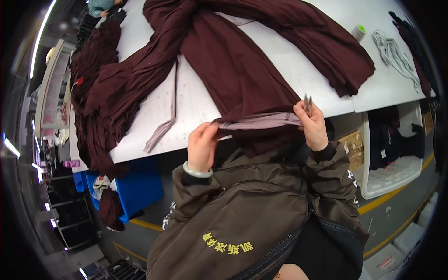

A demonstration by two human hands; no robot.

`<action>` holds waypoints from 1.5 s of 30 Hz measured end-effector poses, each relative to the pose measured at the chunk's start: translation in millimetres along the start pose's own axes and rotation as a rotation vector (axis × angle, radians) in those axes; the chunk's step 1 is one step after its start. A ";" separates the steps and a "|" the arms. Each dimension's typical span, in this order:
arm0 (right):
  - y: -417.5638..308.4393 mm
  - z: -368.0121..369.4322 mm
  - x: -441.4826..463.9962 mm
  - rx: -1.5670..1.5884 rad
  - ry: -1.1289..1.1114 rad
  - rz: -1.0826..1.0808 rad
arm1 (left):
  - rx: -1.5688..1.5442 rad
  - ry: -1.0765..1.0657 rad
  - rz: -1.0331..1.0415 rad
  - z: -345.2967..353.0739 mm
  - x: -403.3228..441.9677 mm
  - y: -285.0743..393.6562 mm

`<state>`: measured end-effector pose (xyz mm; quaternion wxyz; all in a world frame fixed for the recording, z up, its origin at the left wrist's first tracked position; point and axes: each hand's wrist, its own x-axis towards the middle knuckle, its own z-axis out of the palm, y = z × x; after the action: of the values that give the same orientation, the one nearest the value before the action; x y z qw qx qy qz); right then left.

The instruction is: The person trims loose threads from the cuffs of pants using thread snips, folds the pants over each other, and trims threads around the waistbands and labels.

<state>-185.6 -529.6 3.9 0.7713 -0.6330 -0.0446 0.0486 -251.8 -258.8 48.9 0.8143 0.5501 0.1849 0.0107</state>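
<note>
A long maroon garment [233, 60] lies across the white table [196, 88], its near end hanging over the front edge. My left hand [203, 144] pinches one end of a pale pinkish band [261, 122] at that near end. The other end of the band is pinched in my right hand [311, 123], which also has a small metal tool [307, 103] with its pointed tips sticking up between the fingers. The band is stretched nearly level between both hands. A narrow pale strip [165, 123] dangles from the cloth to the left.
Gathered maroon fabric [107, 93] covers the table's left side. Below it stands a blue bin [140, 186] with cloth. A white crate [392, 179] with dark garments is at the right. Farther back are a thread cone [359, 32], a grey cord bundle [394, 53] and a person [100, 7].
</note>
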 end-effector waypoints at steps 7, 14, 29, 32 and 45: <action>-11.3 -0.7 -7.4 0.214 0.116 0.285 | -0.469 -0.174 -0.158 15.7 12.3 0.2; -20.1 -26.6 -26.3 -0.606 0.242 -0.331 | 0.960 -0.446 0.743 41.7 -39.6 -19.5; -13.4 -62.7 -66.5 -0.485 0.302 -0.005 | 0.646 0.811 -0.040 -144.3 298.3 114.8; -28.3 -43.9 -58.7 -0.411 0.252 0.052 | 0.192 0.585 0.308 -152.3 327.0 110.1; -8.8 -30.1 -25.6 0.354 0.166 0.450 | 0.970 -0.895 0.755 20.9 30.8 -50.7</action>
<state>-206.9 -564.0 6.6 0.8407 -0.4843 0.1693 0.1734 -226.0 -290.7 1.1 0.4195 0.8243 -0.3797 -0.0182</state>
